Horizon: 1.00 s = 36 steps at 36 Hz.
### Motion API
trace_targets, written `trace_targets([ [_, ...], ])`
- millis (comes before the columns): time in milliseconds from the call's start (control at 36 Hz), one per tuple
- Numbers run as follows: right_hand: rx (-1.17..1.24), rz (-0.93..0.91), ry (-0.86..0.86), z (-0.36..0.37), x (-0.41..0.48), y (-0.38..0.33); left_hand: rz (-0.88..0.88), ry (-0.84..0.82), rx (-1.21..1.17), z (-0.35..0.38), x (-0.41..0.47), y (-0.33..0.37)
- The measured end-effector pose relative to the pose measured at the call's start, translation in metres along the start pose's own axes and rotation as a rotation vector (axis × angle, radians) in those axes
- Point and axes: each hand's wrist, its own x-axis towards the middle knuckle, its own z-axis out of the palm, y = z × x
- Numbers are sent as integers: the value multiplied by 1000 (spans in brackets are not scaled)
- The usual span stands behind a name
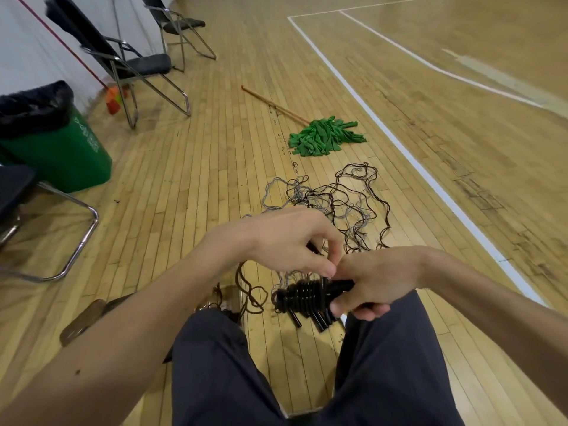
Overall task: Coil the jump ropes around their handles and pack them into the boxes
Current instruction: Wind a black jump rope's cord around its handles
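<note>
Low in the middle of the frame, the right hand [378, 281] curls its grip round one bundle of black plastic jump-rope handles [310, 298] wound with dark cord; at least three handle ends poke out below, the full count unclear. The left hand [285, 241] pinches cord just above the bundle, fingertips touching the right thumb. One loose tangle of thin brown and grey ropes [344, 198] lies on the wooden floor [184, 179] behind. One green strip mop [325, 136] lies above centre. At the left stand one green plastic bin [61, 155], its white writing unreadable, and three black folding chairs [138, 63].
</note>
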Motion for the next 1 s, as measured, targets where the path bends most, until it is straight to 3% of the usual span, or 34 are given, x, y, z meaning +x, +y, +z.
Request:
trace_targets([
  [139, 78, -151, -114, 3, -12, -1, 85, -73, -271, 0, -1, -8],
  [306, 266, -308, -168, 1, -25, -1, 193, -42, -500, 3, -6, -14],
  [583, 461, -417, -117, 1, -38, -11, 304, 25, -711, 17, -9, -19],
  [750, 450, -428, -56, 3, -39, -14, 290, 189, -697, 20, -10, -27],
  [1000, 448, -420, -174, 4, -39, -21, 311, 110, -806, 27, -9, -27],
])
